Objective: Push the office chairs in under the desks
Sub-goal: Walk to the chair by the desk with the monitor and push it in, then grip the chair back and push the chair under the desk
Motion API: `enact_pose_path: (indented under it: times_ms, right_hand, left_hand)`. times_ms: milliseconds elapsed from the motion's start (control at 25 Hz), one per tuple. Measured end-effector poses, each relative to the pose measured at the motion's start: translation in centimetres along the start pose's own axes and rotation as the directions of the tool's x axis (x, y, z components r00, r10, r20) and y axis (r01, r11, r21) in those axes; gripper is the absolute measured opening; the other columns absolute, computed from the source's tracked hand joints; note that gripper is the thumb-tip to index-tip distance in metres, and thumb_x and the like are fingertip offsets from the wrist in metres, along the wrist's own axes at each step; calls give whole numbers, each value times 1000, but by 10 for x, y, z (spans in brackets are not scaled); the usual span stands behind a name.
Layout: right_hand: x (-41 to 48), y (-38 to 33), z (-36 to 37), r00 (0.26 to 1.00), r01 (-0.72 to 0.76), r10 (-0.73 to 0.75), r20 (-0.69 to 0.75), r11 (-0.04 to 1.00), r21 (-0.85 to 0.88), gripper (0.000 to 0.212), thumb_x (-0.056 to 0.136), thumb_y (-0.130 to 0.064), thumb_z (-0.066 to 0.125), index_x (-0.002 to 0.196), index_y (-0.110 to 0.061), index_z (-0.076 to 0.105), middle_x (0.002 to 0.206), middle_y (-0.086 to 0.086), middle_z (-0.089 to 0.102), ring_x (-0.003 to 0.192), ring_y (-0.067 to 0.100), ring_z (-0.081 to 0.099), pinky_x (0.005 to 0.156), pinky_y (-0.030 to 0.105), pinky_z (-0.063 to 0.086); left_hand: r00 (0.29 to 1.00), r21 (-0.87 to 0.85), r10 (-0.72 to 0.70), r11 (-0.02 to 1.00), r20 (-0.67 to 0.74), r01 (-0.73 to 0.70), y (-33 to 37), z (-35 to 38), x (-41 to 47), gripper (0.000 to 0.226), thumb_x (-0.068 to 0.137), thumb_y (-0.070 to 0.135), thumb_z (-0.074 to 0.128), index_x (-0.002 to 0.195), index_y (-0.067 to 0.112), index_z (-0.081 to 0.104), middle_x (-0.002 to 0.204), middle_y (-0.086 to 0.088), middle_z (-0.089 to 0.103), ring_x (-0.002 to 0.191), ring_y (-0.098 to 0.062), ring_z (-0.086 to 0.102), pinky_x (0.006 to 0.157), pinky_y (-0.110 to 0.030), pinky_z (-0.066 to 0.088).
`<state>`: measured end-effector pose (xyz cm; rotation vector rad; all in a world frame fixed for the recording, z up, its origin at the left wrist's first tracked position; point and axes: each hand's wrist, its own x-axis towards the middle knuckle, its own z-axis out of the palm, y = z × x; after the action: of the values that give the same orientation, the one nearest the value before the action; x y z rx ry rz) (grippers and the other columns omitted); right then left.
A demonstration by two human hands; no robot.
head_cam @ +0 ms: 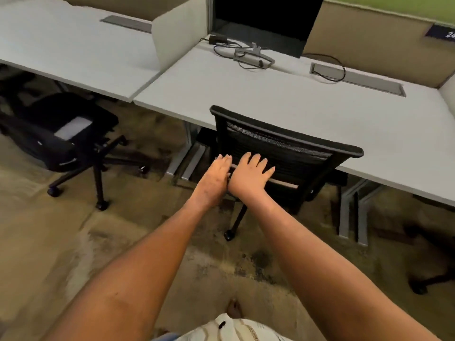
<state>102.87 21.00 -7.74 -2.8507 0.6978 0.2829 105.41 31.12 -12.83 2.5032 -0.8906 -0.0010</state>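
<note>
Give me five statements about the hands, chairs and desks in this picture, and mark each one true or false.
1. Both hands lie flat on the mesh back of the chair at the monitor desk. True: left hand, right hand, chair.
2. The monitor is switched on. False: its screen is dark.
3. A second chair stands to the left, out from its desk. True.
4. The left desk holds a monitor. False: it shows only a grey cable hatch.
5. The right hand grips the chair's top rail. False: it rests open, lower on the backrest.
</note>
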Motion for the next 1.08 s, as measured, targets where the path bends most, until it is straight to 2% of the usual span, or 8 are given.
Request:
enact_pose_path:
  times_ms: [120, 280, 560, 640, 760, 880, 1080]
  right_hand:
    - [-17, -52, 20, 995, 56, -52, 85, 998, -41, 75, 96, -37, 55, 153, -8, 17, 157, 20, 21, 145, 42, 16, 116, 64, 6]
    - [-49, -145, 47, 981, 104, -89, 172, 992, -77, 64, 98, -33, 53, 151, -9, 26, 153, 18, 32, 141, 42, 26, 114, 66, 10]
    - [-129, -348, 93, 949, 289, -283, 138, 957, -30, 56, 97, -34, 54, 145, -11, 37, 148, 15, 38, 138, 39, 32, 113, 66, 13]
    - [-155, -397, 106, 917, 386, -386, 104, 922, 20, 61, 97, -39, 54, 147, -10, 33, 150, 15, 35, 140, 38, 28, 115, 63, 14]
    - [-181, -457, 129, 839, 536, -538, 77, 843, 46, 70, 101, -47, 41, 155, -9, 16, 161, 14, 15, 148, 35, 10, 119, 56, 7]
    - [-191, -505, 151, 812, 577, -577, 95, 816, 20, 70, 103, -51, 28, 156, -10, 8, 164, 11, 3, 150, 32, -1, 120, 55, 1]
    - [-201, -608, 184, 759, 646, -635, 146, 762, -44, 78, 99, -61, 22, 156, -10, 6, 164, 12, 3, 150, 34, -1, 118, 58, 0]
  left_hand:
    - [995, -44, -95, 995, -34, 93, -53, -18, -49, 47, 100, 7, 42, 144, -5, 31, 151, -22, 33, 146, -34, 22, 121, -36, 14]
    - [978, -50, -191, 981, -87, 187, -133, -66, -116, 42, 98, 1, 40, 140, -7, 38, 148, -24, 37, 145, -37, 22, 121, -40, 16]
    - [943, 99, -300, 944, -146, 316, -290, -178, -246, 46, 101, 9, 35, 146, 1, 30, 155, -16, 30, 148, -31, 13, 122, -39, 8]
    - [927, 119, -342, 925, -156, 361, -328, -209, -286, 47, 102, 12, 36, 147, 1, 29, 155, -16, 29, 148, -31, 13, 121, -38, 8]
    - [881, 170, -434, 869, -189, 464, -378, -246, -334, 49, 103, 20, 35, 148, 3, 25, 157, -14, 26, 149, -29, 10, 121, -37, 6]
    - [813, 156, -536, 804, -226, 573, -412, -275, -369, 53, 104, 28, 34, 149, 4, 23, 158, -12, 24, 149, -28, 9, 122, -39, 7]
    - [737, 166, -635, 721, -230, 673, -483, -322, -414, 61, 102, 37, 37, 151, 6, 20, 159, -12, 19, 149, -27, 6, 122, -41, 6]
